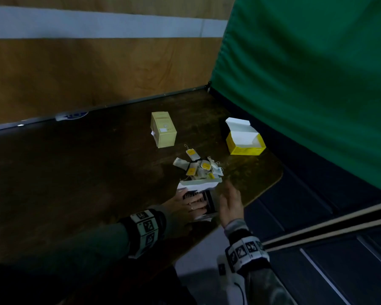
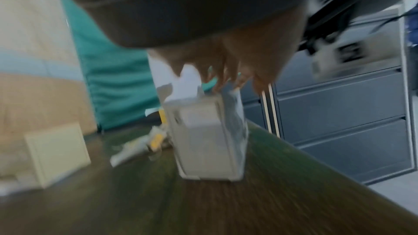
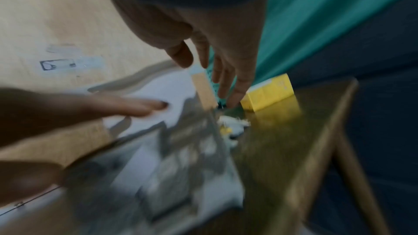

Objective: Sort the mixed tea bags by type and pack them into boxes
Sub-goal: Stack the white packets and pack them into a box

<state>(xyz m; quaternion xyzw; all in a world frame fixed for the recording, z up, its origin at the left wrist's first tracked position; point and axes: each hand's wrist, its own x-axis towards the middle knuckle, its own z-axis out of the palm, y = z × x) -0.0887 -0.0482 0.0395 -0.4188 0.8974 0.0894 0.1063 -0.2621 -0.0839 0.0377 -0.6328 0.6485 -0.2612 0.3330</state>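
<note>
Both hands sit low-centre in the head view: left hand (image 1: 188, 204) lies flat-fingered on the white open box (image 1: 201, 195), long axis pointing up-frame toward the tea bags (image 1: 199, 166); right hand (image 1: 231, 204) hovers released.

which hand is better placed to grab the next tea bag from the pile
Right. The right hand is open and free beside the tea bag pile; the left hand rests on the near box.

No lettering can be read anywhere: the print on the pale box (image 1: 163, 129), the tea bag tags (image 1: 191, 152) and the wristband markers (image 1: 146, 230) stays illegible.
</note>
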